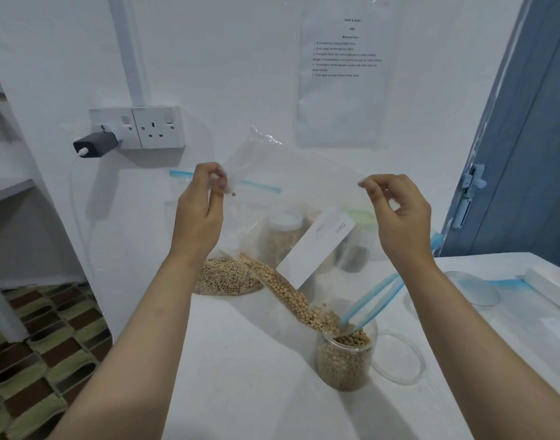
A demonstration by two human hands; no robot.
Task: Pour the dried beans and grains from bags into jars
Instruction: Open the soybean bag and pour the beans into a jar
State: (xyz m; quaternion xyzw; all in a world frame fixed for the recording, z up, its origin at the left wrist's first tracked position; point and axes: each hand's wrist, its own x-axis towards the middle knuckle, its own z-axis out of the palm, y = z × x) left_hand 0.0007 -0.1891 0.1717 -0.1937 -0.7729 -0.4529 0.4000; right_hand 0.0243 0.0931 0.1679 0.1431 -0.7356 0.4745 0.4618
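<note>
A clear zip bag (291,192) with a white label hangs upside down over the table, its blue zip mouth inside an open clear jar (345,360). My left hand (202,204) pinches one bottom corner of the bag and my right hand (399,211) pinches the other. Pale round beans (285,290) slide down the bag's lower fold into the jar, which is mostly full of them. One bean sticks high in the bag near my left thumb.
Another bag of pale grain (226,276) lies behind on the white table (240,360). Filled jars (283,233) stand at the back. A clear lid (402,360) lies right of the jar. An empty zip bag (475,287) lies at right. A charger (94,144) sits in the wall socket.
</note>
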